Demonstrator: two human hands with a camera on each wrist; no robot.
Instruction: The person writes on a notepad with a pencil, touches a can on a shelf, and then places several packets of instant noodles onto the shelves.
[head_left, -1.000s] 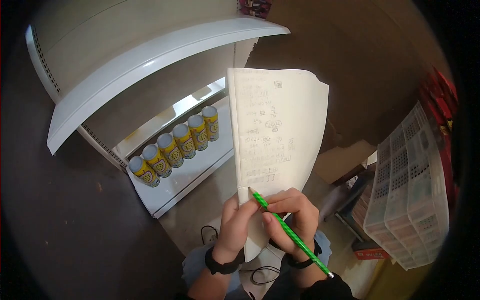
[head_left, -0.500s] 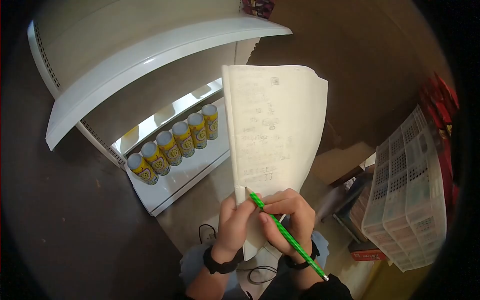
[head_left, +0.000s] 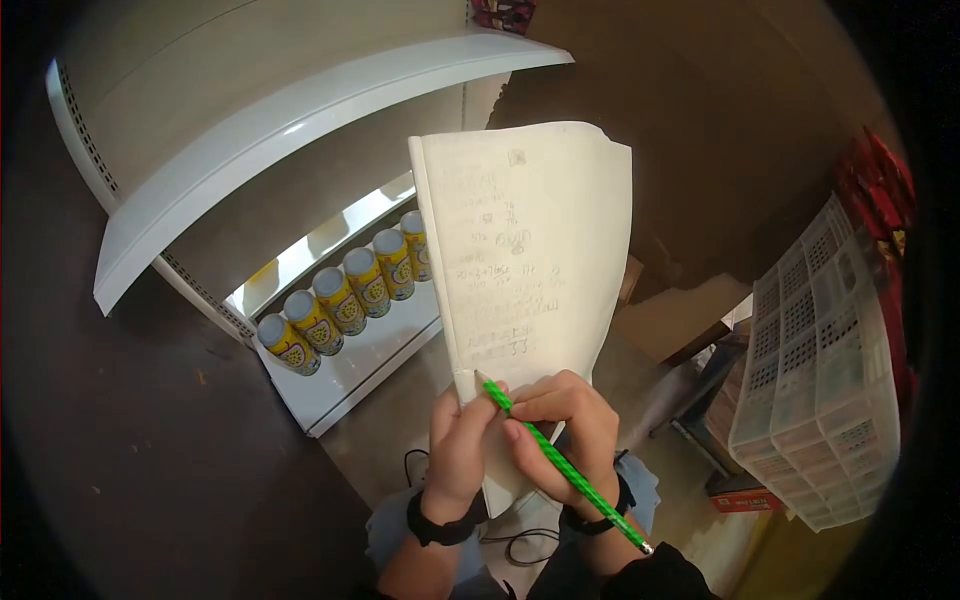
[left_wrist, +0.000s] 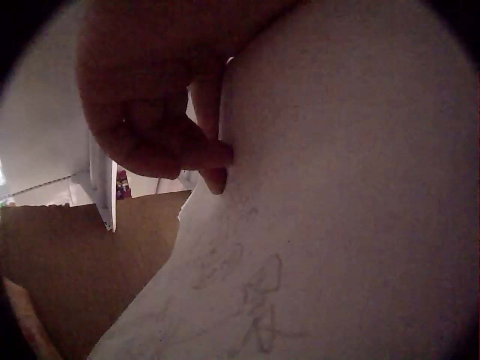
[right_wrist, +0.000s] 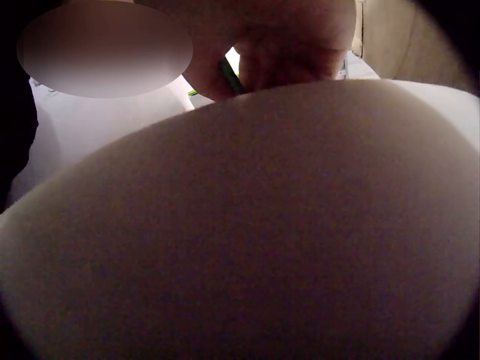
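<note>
A white paper pad (head_left: 570, 260) with faint pencilled writing and figures is held upright in front of the person. The left hand (head_left: 458, 455) grips its lower left edge, thumb over the page. In the left wrist view, curled fingers (left_wrist: 161, 139) hold the paper's edge, with pencil marks on the sheet below them. The right hand (head_left: 578, 435) pinches a green patterned pencil (head_left: 570, 472), its point right at the page near the left edge and its eraser end toward the sleeve. In the right wrist view the page hides most of that hand's fingers.
Several yellow cans (head_left: 340, 300) stand in a row on a low white shelf (head_left: 370, 365), beneath a wider shelf (head_left: 330, 100). To the right is a clear plastic crate (head_left: 815, 400) beside red packets (head_left: 875, 190). A cardboard box (head_left: 670, 320) and a black cable (head_left: 530, 545) lie lower down.
The pad, both hands and the pencil have shifted slightly left in the head view, and the pad now covers part of the rightmost can. Both grips stay the same.
</note>
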